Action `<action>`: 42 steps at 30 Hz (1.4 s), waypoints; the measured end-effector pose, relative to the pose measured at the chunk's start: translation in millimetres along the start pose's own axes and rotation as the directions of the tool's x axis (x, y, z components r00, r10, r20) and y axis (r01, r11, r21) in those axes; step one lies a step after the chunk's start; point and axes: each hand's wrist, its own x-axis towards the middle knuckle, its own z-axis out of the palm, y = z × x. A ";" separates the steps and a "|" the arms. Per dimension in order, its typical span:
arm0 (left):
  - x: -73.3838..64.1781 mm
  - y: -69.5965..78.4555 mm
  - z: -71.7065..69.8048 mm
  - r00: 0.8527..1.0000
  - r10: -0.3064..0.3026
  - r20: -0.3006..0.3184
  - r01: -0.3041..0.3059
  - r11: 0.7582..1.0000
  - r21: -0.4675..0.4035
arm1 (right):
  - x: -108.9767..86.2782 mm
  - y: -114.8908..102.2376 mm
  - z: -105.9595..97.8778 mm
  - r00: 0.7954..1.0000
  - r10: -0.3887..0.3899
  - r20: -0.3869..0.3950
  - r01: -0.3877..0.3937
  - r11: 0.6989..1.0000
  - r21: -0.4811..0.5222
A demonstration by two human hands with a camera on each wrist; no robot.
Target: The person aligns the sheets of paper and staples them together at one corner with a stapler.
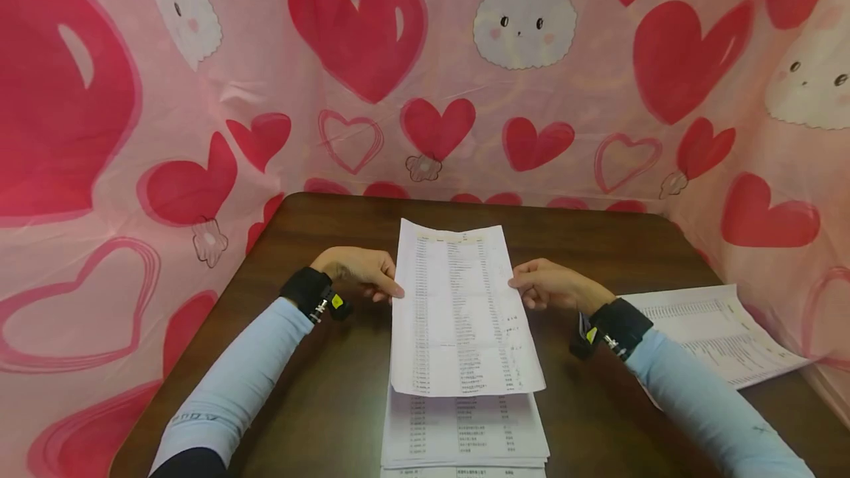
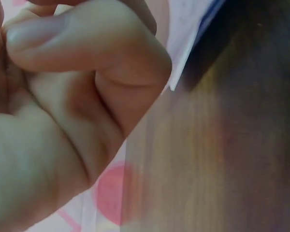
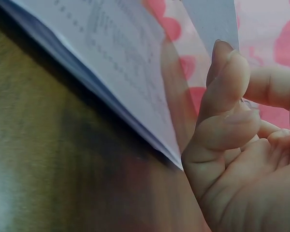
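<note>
Between both hands a printed paper sheet (image 1: 458,308) is held up, with columns of small text and some handwritten marks at its right side. My left hand (image 1: 358,270) pinches its left edge, thumb on the front. On the opposite edge, my right hand (image 1: 547,283) pinches the paper between thumb and fingers. Below the sheet lies a stack of similar printed papers (image 1: 478,430), partly covered by it. In the right wrist view, the stack (image 3: 101,63) shows beside the right hand (image 3: 246,145). The left hand (image 2: 87,82) fills much of the left wrist view.
More printed sheets (image 1: 704,330) lie at the right of the brown wooden table (image 1: 319,404), partly hidden by the right forearm. A pink cloth (image 1: 372,139) with hearts and rabbits hangs behind the table and along both sides.
</note>
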 end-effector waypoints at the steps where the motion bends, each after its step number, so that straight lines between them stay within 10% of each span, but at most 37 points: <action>1: 0.9 -1.4 2.0 1.000 -0.008 0.002 0.008 1.000 0.017 | -0.2 2.4 0.5 1.000 0.003 0.002 -0.003 1.000 -0.005; 42: 13.4 -17.1 20.8 0.976 -0.214 0.041 0.203 0.961 0.186 | 7.6 34.0 9.9 0.997 0.052 -0.049 -0.065 0.951 -0.302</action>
